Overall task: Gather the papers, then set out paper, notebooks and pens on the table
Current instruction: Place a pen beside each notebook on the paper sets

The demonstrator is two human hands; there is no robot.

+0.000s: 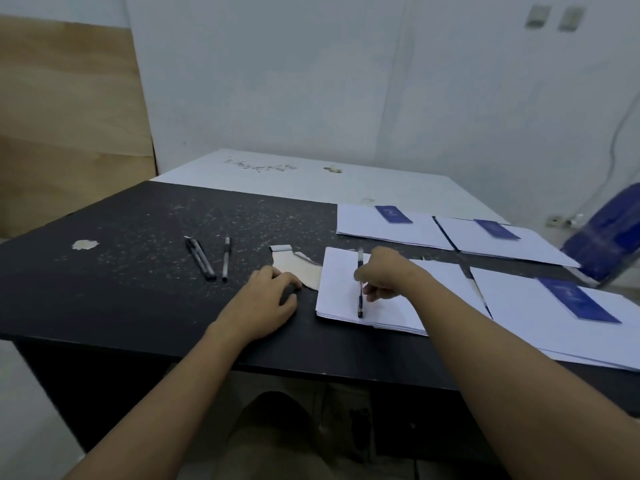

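Note:
Several stacks of white paper lie on the black table (121,299). The near middle stack (341,289) carries no notebook; my right hand (384,277) pinches a black pen (360,299) over it. Blue notebooks top the other stacks: near right (576,299), far middle (393,214) and far right (497,228). Two pens (201,259) lie side by side further left, with a third pen (225,258) just beside them. My left hand (265,299) rests on the table with fingers curled, left of the near stack, holding nothing.
A chipped patch of bare wood (298,268) shows beside my left hand, another chip (85,244) at far left. A white table (311,178) adjoins behind. A blue chair (606,233) stands at the right. A plywood board (69,116) leans at the left wall.

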